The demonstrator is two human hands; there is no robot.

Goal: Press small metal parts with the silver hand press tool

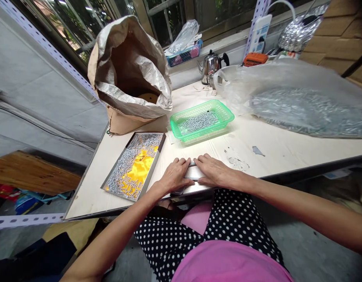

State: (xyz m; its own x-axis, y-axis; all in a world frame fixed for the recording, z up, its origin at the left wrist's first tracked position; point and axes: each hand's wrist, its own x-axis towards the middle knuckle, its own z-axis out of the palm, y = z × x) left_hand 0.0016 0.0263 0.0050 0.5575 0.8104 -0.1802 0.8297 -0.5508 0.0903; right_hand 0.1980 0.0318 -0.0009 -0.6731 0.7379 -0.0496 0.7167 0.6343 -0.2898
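The left hand and right hand lie palm-down at the worktop's near edge, fingers stretched flat on the ends of a small grey plate, not closed round it. At ten o'clock the tray is largely covered with small metal pieces. The green basket at twelve holds a thin layer and the plastic bag at two looks full, so much seems left.

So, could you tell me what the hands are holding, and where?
A flat grey piece, left hand on its left end, right hand on its right; grip unclear.
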